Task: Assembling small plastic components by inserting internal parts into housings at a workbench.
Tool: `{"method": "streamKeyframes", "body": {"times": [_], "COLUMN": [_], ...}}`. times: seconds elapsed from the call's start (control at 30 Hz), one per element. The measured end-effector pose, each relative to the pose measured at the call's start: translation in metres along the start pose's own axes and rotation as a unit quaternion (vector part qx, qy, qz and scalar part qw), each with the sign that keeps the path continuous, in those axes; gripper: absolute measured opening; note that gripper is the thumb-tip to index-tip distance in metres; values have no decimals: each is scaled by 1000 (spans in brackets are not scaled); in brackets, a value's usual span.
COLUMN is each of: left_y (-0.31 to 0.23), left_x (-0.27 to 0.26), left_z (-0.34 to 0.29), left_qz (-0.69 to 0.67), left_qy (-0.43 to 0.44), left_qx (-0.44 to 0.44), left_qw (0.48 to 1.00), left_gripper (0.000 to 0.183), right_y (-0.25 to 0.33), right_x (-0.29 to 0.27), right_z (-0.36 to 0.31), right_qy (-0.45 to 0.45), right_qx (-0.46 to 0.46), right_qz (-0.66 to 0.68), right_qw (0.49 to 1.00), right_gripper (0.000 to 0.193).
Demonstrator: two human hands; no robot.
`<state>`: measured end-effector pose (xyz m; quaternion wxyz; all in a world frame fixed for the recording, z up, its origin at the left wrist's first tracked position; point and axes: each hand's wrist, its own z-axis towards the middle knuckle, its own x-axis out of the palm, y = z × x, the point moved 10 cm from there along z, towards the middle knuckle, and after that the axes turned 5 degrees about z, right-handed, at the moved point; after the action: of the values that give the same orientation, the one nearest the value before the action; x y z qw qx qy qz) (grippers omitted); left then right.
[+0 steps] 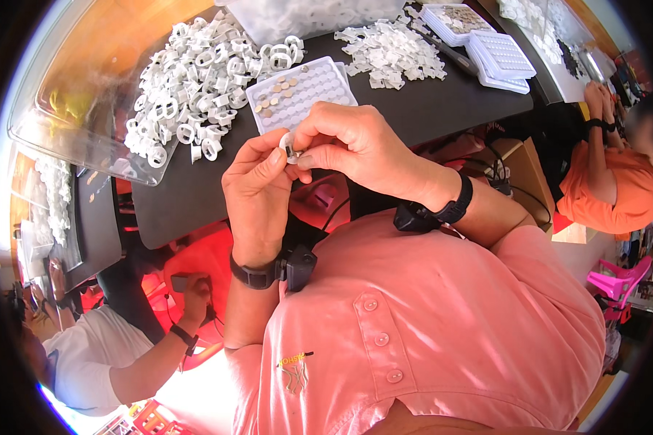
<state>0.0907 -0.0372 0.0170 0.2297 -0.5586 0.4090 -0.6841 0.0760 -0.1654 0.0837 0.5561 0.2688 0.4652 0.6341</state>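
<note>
Between my two hands, just in front of the table's near edge, is a small white plastic ring-shaped part (287,142) with a dark, shiny bit in its opening. My left hand (257,181) pinches it between thumb and fingers. From the other side my right hand (350,141) is closed, thumb and fingertips pressing on the same part; they hide much of it. Right behind my hands lies a white pocketed tray (315,90), with several small round metal discs (272,104) in its left pockets.
A heap of white ring parts (196,80) spreads from a clear bin (87,109) on the black table (471,98). Small white clips (392,54) are piled further right, near a dark tool (453,58) and stacked trays (499,58). People sit at left (101,355) and right (602,181).
</note>
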Motion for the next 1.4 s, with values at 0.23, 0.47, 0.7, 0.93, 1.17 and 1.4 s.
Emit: {"method": "streamKeyframes", "body": {"times": [0.23, 0.47, 0.7, 0.93, 1.17, 1.4], "left_y": [-1, 1, -2, -2, -1, -1], "left_x": [7, 11, 8, 7, 5, 5], "left_z": [-1, 1, 1, -1, -2, -1], "left_qz": [12, 36, 44, 34, 11, 11], "left_qy": [10, 20, 8, 15, 24, 22], "left_qx": [-20, -36, -13, 12, 2, 5], "left_qw": [1000, 999, 999, 999, 1000, 1000], "left_gripper": [27, 27, 25, 24, 26, 27], "right_y": [17, 30, 12, -35, -24, -28], "right_x": [-9, -7, -11, -3, -6, -1], "right_z": [-8, -15, -8, -3, 1, 4], "right_qy": [-67, -83, -90, -78, -71, -52], "right_qx": [-90, -216, -145, 123, 166, 185], "right_qz": [-79, -181, -60, 230, 188, 212], "right_qw": [991, 956, 984, 962, 965, 958], "right_gripper": [13, 17, 16, 8, 8, 5]}}
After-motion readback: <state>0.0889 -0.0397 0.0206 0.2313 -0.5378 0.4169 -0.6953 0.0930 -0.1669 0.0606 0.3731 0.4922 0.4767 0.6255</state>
